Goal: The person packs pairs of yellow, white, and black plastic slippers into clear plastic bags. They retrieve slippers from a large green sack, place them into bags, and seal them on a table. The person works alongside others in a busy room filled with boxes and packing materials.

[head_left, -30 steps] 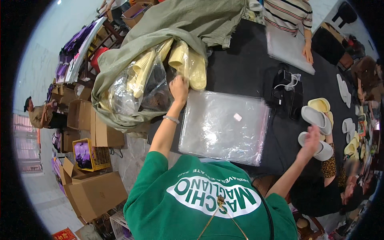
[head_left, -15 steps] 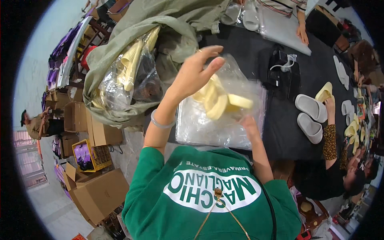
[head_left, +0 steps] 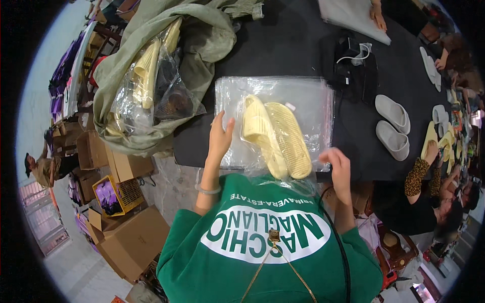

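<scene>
Pale-yellow slide sandals (head_left: 288, 139), a pair inside a clear plastic bag (head_left: 303, 185), lie right in front of you on the stack of flat clear bags (head_left: 309, 92) spread over the black-topped table (head_left: 283, 50). They look like moulded foam, so expect them to be light, with some give and little risk of breaking; the film around them is probably slippery (loose plastic tends to slide over plastic). Your surest hold is likely around both soles at mid-length, through the bag, rather than by its slack edge. You can see one slide's ridged strap at the far end and the other's long, finely textured sole face; they sit side by side, slanting, near ends toward your shirt (head_left: 268, 232). Your left hand (head_left: 220, 139) is at the stack's left edge, thumb apart from the fingers, gripping nothing. Your right hand (head_left: 338, 164) is beside the slides, fingers curled; blur hides whether they pinch film.
</scene>
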Tool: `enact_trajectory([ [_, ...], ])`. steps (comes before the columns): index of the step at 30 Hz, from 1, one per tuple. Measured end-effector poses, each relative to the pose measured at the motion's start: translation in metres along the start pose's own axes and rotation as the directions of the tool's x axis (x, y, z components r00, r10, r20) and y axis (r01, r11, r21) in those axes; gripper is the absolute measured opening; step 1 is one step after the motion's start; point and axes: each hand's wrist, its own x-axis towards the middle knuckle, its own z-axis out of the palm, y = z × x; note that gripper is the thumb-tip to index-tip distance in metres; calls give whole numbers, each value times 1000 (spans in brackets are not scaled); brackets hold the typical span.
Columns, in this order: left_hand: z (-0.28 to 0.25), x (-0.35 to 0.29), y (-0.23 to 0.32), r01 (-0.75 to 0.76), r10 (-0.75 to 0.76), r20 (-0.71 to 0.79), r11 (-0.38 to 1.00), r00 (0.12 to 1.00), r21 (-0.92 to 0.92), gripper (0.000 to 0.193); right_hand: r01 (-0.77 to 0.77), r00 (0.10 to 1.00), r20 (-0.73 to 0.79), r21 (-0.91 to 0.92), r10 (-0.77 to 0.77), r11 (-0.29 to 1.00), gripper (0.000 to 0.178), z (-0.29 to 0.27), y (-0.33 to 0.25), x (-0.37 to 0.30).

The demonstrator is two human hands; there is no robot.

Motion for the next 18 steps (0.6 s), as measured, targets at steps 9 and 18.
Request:
enact_trajectory([
  [9,22,19,-27,190,-122,191,897,974,-399,52,463,736,677,-521,17,717,29,-3,-41,-48],
  [18,37,48,-18,97,14,183,805,983,-585,43,338,777,628,-369,-36,866,53,21,-28,-46],
])
